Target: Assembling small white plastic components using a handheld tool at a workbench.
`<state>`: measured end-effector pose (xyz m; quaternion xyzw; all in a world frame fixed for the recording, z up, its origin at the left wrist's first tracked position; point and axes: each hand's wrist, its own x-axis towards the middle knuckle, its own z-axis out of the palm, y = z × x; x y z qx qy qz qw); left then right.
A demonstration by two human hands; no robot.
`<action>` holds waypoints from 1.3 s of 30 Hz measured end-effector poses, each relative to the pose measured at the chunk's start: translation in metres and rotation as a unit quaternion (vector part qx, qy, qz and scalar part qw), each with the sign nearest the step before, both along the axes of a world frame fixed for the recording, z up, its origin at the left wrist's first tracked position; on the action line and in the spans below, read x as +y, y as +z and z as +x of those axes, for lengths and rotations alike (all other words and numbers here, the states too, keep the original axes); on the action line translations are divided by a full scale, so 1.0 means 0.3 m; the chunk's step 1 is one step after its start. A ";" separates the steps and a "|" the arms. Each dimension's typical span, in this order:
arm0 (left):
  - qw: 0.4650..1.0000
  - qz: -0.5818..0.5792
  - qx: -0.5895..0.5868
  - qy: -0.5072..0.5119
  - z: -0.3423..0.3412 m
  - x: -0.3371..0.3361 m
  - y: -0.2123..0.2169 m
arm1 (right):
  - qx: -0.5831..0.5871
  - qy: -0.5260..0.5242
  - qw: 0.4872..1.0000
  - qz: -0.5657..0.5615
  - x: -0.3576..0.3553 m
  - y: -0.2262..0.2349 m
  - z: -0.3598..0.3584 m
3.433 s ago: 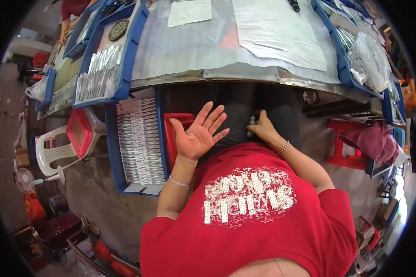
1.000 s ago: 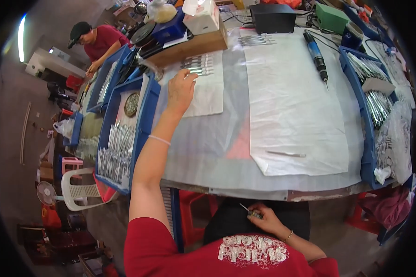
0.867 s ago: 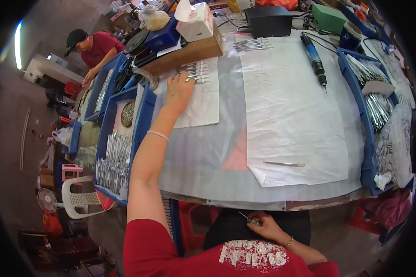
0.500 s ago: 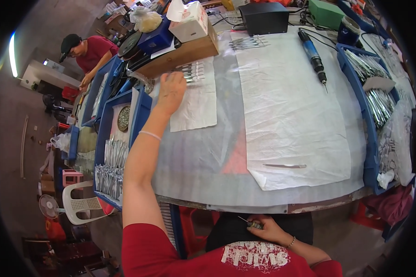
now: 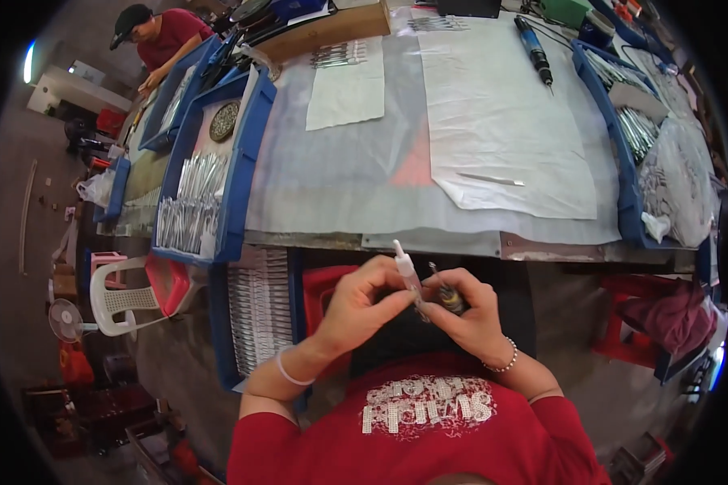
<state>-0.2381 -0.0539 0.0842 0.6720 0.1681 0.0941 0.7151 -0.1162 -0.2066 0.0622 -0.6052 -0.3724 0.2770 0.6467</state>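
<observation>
I watch the left hand (image 5: 357,302) pinch a white-tipped piece (image 5: 404,264) above the lap (image 5: 396,347), fingers nearly closed, while the right hand (image 5: 472,322) curls its fingers round a small tool (image 5: 451,301). Handwork on the piece appears under way, calling for steadiness next.

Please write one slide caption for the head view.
Left hand pinching a white-tipped piece, right hand holding a small tool, near the worktable edge.

The surface (image 5: 323,182) carries a small white sheet (image 5: 345,99), right of it a larger sheet (image 5: 510,121), a left blue tray (image 5: 247,153) and a right blue tray (image 5: 625,186).
</observation>
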 end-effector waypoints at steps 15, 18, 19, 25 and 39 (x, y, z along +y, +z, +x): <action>0.899 0.388 0.194 -0.067 0.057 -0.013 -0.590 | 0.200 -0.034 0.979 -0.006 -0.160 -0.030 -0.062; 0.884 0.379 0.219 -0.164 0.026 -0.059 -0.471 | 0.198 -0.037 0.979 -0.006 -0.158 -0.048 -0.069; 0.883 0.299 0.280 -0.230 0.027 -0.063 -0.431 | 0.191 -0.044 0.980 -0.015 -0.154 -0.059 -0.063; 0.798 0.550 0.193 -0.155 -0.047 -0.163 -0.350 | 0.198 -0.056 0.978 -0.036 -0.136 -0.064 -0.064; 0.982 -0.190 -0.011 -0.006 -0.099 -0.203 -0.211 | 0.144 -0.004 0.988 -0.053 -0.132 -0.116 -0.161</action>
